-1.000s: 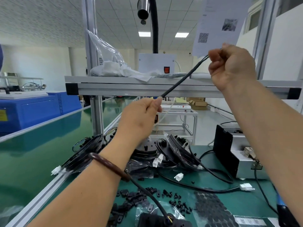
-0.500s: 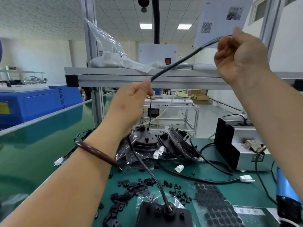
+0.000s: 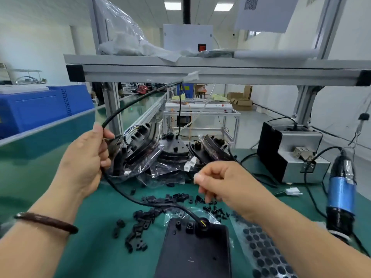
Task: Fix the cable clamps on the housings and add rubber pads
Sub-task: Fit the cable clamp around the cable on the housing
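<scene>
Step in hand: routing the cable (image 3: 136,100) of the front housing (image 3: 192,255), bottom centre of the frame.
Done: cable enters the housing corner; no clamp seen on it.
Left: clamp fixing, rubber pads; judged early.
Left hand (image 3: 86,163): grips the cable, centre left.
Right hand (image 3: 230,187): fingers curled, centre; whether they pinch anything cannot be told.
Cable clamps (image 3: 138,231): one loose pile on the surface (image 3: 96,237), well over a dozen.
Pad sheet (image 3: 261,255): one, lower right.
Bagged housings (image 3: 160,155): apparently three, centre.
Electric screwdriver (image 3: 341,195): one, right edge.
</scene>
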`<state>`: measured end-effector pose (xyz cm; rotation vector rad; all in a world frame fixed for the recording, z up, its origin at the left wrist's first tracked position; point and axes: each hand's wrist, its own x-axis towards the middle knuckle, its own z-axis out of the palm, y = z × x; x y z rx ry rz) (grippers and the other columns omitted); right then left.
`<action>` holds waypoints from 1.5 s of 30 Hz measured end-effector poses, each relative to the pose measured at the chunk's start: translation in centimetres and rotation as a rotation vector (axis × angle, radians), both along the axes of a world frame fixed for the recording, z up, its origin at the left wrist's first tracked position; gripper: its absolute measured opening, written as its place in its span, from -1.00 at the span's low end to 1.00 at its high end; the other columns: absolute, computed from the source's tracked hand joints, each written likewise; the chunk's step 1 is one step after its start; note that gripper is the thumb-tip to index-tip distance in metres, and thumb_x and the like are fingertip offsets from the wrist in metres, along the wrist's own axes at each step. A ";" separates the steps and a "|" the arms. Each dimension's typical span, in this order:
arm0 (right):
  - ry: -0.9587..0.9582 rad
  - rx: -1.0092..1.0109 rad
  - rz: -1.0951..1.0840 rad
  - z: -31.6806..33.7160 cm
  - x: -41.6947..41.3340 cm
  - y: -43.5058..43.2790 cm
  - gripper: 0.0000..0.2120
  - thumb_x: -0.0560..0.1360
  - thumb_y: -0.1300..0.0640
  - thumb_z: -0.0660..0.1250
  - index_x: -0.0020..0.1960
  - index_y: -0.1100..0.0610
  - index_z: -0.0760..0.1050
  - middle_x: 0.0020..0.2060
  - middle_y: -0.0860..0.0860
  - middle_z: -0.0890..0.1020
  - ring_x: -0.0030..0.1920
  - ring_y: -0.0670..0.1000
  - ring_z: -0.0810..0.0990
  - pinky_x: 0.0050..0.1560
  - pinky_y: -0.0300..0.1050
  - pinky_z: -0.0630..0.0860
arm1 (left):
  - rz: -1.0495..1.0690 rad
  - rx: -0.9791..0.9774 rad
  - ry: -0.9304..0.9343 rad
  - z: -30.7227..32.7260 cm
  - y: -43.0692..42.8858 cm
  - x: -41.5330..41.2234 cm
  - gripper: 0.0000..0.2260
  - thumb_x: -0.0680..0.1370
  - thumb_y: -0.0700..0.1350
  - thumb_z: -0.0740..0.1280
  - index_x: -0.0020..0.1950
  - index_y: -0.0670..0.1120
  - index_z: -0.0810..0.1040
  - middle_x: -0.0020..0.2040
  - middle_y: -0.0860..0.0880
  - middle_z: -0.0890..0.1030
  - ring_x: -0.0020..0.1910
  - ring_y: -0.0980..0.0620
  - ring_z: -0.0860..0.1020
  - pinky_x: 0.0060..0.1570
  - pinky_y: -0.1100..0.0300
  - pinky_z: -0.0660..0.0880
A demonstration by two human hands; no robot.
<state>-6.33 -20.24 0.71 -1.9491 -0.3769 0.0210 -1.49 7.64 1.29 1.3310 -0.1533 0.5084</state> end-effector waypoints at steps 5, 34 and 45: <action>-0.060 -0.295 -0.082 -4.3 -2.2 -1.0 -0.82 0.54 0.03 0.32 -0.19 0.05 0.59 -0.40 -0.12 0.54 -0.44 -0.20 0.39 -0.33 -0.38 0.40 | 0.119 0.286 0.041 -3.4 1.7 -0.2 -0.63 0.49 0.27 0.16 -0.19 0.04 0.59 -0.51 0.19 0.23 -0.50 0.15 0.21 -0.49 0.29 0.22; -0.291 0.005 -0.078 -7.3 -3.4 -0.4 -0.85 0.39 0.26 0.51 -0.23 0.01 0.68 -0.27 -0.02 0.65 -0.27 -0.11 0.56 -0.22 -0.31 0.45 | -0.177 1.227 -0.223 -6.7 -8.3 -6.4 -0.76 0.48 0.19 0.23 0.14 0.29 0.50 -0.20 0.17 0.64 -0.18 0.24 0.56 -0.13 0.21 0.53; -0.408 -0.103 -0.027 -7.3 -3.1 -0.2 -0.89 0.39 0.26 0.44 -0.28 0.10 0.62 -0.30 -0.04 0.58 -0.23 -0.07 0.53 -0.16 -0.24 0.46 | -0.164 1.532 -0.279 -6.7 -8.2 -7.0 -0.66 0.61 0.12 -0.03 0.34 0.22 0.35 0.00 0.16 0.39 -0.01 0.13 0.43 -0.04 0.16 0.47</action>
